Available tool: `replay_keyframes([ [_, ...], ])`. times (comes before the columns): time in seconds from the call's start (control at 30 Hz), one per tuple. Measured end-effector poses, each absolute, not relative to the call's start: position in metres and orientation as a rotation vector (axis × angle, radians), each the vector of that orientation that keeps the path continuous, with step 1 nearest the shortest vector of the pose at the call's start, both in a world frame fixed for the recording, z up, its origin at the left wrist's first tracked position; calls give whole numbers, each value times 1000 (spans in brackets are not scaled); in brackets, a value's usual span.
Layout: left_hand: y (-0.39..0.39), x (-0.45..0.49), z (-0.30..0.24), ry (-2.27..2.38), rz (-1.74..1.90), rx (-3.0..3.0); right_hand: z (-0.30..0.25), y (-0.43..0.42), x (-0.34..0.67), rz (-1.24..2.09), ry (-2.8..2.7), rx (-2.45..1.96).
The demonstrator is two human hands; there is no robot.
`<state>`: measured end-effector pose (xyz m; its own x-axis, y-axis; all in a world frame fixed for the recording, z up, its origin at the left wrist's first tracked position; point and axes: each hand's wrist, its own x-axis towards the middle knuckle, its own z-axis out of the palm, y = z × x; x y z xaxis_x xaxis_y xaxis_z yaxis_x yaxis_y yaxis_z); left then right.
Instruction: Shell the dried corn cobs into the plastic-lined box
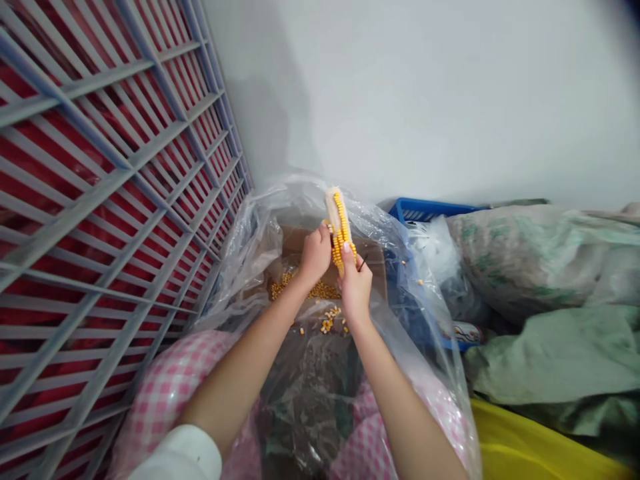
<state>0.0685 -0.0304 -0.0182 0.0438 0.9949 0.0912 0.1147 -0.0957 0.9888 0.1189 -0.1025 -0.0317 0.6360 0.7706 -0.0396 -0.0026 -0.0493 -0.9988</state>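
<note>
I hold a corn cob (339,225) upright over a cardboard box (373,257); part of the cob is stripped bare and the rest carries yellow kernels. My left hand (315,252) grips its left side, fingers curled round it. My right hand (356,281) wraps its lower end, thumb pressed on the kernels. Loose kernels (320,290) lie in the box, and a few more sit on the clear plastic sheet (310,373) spread across my lap.
A grey metal grille (100,200) over red stands close on the left. A white wall is ahead. To the right are a blue crate (425,209), filled woven sacks (530,257), green cloth (560,360) and a yellow surface (525,447).
</note>
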Motion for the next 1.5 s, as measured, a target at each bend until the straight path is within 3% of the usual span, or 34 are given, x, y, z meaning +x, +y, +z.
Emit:
replay_keyframes([
  [0.3, -39, 73, -10, 1054, 987, 1417, -29, -101, 124, 712, -617, -1490],
  [0.8, -42, 72, -15, 1326, 965, 1854, -26, -103, 116, 890, -390, -1284],
  [0.97, -38, 74, -13, 1020, 935, 1519, -16, -101, 126, 869, -338, -1253],
  [1.13, -20, 54, -10, 1062, 794, 817, -13, -100, 139, 956, -246, -1259],
  [1.23, -16, 41, 0, 841, 639, 462, -11, -100, 146, 989, -223, -1226],
  [1.37, -19, 33, 23, 614, 558, 535, -7, -98, 155, 1017, -183, -1165],
  [1.5, -23, 32, 51, 706, 465, 903, -1, -100, 161, 1003, -145, -1121],
])
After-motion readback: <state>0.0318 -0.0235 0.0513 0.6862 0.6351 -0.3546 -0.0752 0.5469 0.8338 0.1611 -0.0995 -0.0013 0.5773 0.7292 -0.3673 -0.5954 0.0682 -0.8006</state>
